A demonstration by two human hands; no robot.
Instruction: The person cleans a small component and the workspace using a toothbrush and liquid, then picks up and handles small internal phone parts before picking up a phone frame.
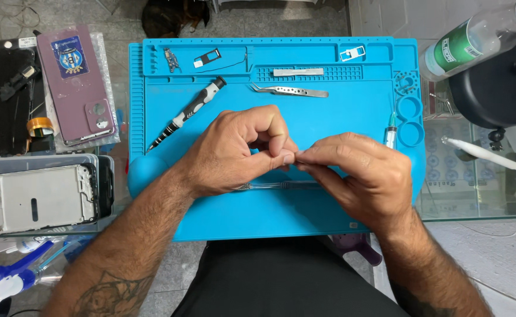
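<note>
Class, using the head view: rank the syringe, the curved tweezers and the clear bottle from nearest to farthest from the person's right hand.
From the right hand:
1. Syringe, just above it by the mat's round wells.
2. Curved tweezers, up the mat, centre.
3. Clear bottle, off the mat, top right.

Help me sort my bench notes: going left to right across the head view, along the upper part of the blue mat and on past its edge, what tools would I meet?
Precision screwdriver → curved tweezers → syringe at the mat's round wells → clear bottle off the blue mat, to its right.

Bare forearms, dark tattoo on left forearm, perhaps black trousers
</note>
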